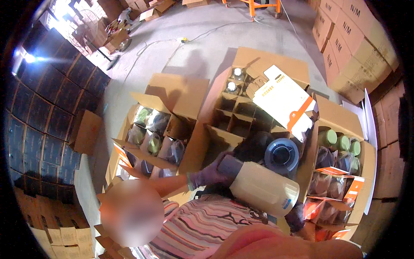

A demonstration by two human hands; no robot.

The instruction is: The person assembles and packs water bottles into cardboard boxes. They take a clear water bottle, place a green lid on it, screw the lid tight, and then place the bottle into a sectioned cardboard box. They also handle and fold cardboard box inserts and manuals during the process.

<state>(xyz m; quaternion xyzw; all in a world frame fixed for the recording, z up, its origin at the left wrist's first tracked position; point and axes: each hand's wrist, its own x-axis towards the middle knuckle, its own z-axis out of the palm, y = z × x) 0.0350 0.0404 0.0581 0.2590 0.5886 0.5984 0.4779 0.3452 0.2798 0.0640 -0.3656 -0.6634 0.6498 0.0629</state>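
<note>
A large beige bottle (pixel 263 187) with a dark lid lies tilted across the front of my body, between my two gloved hands. My left hand (pixel 211 172) is closed around its dark lid end. At the bottle's base, my right hand (pixel 296 218) grips the lower edge, its fingers partly hidden. Just beyond the bottle stands a blue round container (pixel 281 154), seen from above. Flat white cartons (pixel 282 97) with an orange band lie across the open divided box (pixel 230 114) ahead, where two clear bottles (pixel 235 81) with white caps sit.
An open carton (pixel 148 134) of wrapped bottles stands at left. Another carton (pixel 340 172) at right holds green-topped and wrapped bottles. Stacked boxes (pixel 349 47) rise at far right, dark stacked boxes (pixel 47 116) at far left. A cable (pixel 207 32) crosses the floor near a standing fan (pixel 97 49).
</note>
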